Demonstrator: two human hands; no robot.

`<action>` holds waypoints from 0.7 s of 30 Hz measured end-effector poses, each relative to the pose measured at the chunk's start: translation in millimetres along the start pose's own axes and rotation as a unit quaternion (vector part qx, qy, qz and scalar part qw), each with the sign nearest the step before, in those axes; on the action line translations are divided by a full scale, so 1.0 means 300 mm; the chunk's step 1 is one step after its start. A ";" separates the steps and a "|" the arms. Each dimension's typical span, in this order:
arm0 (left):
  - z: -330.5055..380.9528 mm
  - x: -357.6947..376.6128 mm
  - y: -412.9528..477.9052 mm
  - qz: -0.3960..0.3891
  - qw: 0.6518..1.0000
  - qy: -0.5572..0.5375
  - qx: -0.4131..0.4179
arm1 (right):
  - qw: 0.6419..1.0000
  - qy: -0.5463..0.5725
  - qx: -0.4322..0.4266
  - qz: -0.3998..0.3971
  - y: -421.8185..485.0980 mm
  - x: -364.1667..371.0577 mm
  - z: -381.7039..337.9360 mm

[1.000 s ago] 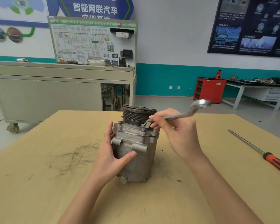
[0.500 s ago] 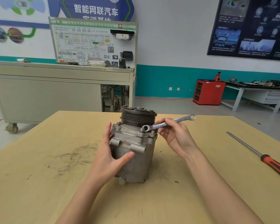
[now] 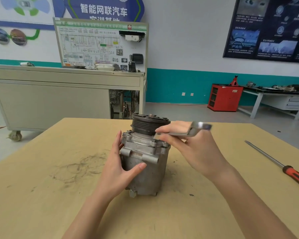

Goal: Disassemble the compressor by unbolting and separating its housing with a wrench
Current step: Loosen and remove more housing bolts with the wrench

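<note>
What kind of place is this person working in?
Probably an automotive training workshop: a white wiring-diagram display board on a grey wheeled cabinet, a red metal tool cabinet, and a grey metal compressor on the tan wooden table.

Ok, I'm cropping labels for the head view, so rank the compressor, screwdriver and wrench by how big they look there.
1. compressor, clearly largest.
2. screwdriver, long but thin, its handle cut by the frame edge.
3. wrench, smallest showing; blurred and partly hidden in the right hand.

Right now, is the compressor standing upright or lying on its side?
Upright. The compressor stands on the table with its black pulley on top; the left hand presses its side.
</note>
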State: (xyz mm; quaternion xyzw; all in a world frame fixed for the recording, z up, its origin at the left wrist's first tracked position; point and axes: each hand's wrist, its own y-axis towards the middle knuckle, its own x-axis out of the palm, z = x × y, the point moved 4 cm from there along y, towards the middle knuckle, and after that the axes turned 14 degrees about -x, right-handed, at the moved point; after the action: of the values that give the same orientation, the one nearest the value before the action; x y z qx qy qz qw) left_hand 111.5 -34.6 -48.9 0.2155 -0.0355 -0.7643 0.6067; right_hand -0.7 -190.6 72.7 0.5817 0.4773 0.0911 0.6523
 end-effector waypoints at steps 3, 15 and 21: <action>0.000 0.000 0.002 -0.002 1.000 -0.002 -0.002 | 0.987 -0.131 -0.088 -0.010 0.025 0.045 -0.045; 0.003 -0.003 -0.001 0.001 1.000 -0.006 -0.001 | 0.975 -0.156 -0.124 0.095 0.002 0.104 -0.011; 0.013 -0.002 -0.005 -0.009 1.000 -0.015 -0.010 | 0.756 0.507 0.327 0.253 -0.093 0.117 0.235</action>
State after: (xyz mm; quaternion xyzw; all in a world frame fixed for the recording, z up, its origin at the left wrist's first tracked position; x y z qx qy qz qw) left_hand 108.9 -34.5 -45.7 0.1984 -0.0353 -0.7735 0.6009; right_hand 57.1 -222.9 21.7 0.7273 0.5749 0.3729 0.0382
